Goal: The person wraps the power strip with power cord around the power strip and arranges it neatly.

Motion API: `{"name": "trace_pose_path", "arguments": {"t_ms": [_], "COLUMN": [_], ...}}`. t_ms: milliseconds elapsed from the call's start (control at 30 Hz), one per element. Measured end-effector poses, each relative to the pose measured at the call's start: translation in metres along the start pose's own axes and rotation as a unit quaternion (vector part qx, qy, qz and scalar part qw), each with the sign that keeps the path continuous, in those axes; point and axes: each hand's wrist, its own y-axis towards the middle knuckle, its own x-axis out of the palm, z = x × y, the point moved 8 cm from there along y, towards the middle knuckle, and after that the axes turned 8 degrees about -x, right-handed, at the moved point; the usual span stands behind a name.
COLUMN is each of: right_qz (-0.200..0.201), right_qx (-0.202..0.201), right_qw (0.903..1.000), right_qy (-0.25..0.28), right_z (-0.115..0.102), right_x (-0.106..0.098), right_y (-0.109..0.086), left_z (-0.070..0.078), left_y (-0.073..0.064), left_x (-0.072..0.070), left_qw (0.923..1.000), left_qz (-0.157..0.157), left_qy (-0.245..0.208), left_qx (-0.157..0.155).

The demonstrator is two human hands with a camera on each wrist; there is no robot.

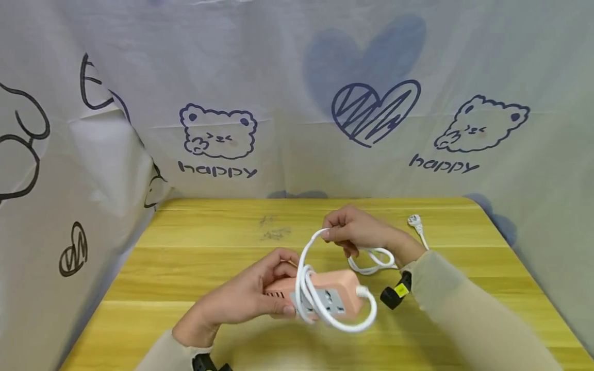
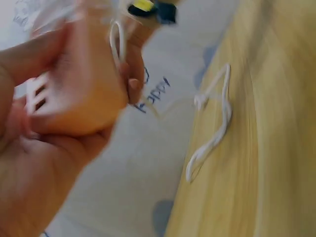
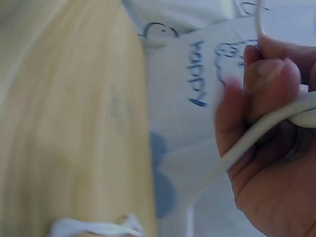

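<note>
A pink power strip [image 1: 345, 281] with grey socket faces is gripped at its left end by my left hand [image 1: 250, 288], thumb on the front. White cord [image 1: 303, 257] loops around the strip's middle and joins its right end. Up and to the right, my right hand [image 1: 355, 229] pinches the cord between thumb and fingers. In the right wrist view, more cord [image 3: 256, 131] runs across the palm of that hand. The left wrist view has the strip's vented end [image 2: 74, 94] in the left palm, blurred.
Loose cord coils [image 1: 371, 263] lie on the wooden table [image 1: 195, 247] beyond the right wrist. The white plug [image 1: 414, 220] rests near the table's back right. A patterned cloth [image 1: 287, 144] hangs behind the table and along its sides.
</note>
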Motion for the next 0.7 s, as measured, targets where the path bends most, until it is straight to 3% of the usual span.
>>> {"name": "trace_pose_path", "arguments": {"t_ms": [67,167,267,367,400,467,533,567,633,667,700], "right_qz": [0.003,0.021,0.045,0.084,0.098,0.124,0.135,0.136,0.134,0.131,0.129], "right_qx": [0.003,0.006,0.000,-0.025,-0.033,-0.045,-0.049,-0.054,-0.083,-0.110,-0.140], "right_qw": [0.9993,0.9922,0.9752,0.9658,0.9681,0.9805,0.9891,0.9886,0.9753,0.9636,0.9479], "right_qy": [0.038,0.123,0.217,0.244,0.228,0.146,0.032,-0.035,-0.155,-0.205,-0.255], "right_z": [0.010,0.023,0.032,0.039,0.042,0.045,0.045,0.044,0.035,0.028,0.020], "right_x": [0.010,0.021,0.025,0.022,0.020,0.018,0.018,0.019,0.023,0.025,0.028], "right_y": [0.005,0.005,-0.001,-0.014,-0.021,-0.035,-0.050,-0.057,-0.070,-0.074,-0.079], "left_z": [0.005,0.013,0.022,0.029,0.030,0.031,0.027,0.025,0.020,0.017,0.014], "left_y": [0.000,-0.005,-0.016,-0.034,-0.040,-0.051,-0.062,-0.067,-0.078,-0.083,-0.087], "left_x": [-0.010,-0.034,-0.057,-0.080,-0.088,-0.104,-0.120,-0.128,-0.144,-0.150,-0.155], "left_qw": [0.9943,0.9685,0.9284,0.8870,0.8741,0.8521,0.8331,0.8203,0.7964,0.7890,0.7871], "left_qz": [0.025,0.081,0.118,0.153,0.173,0.231,0.303,0.344,0.434,0.479,0.517], "left_qy": [-0.090,-0.201,-0.297,-0.363,-0.378,-0.394,-0.397,-0.397,-0.372,-0.342,-0.302], "left_qx": [0.051,0.124,0.189,0.241,0.251,0.256,0.237,0.226,0.197,0.175,0.149]}}
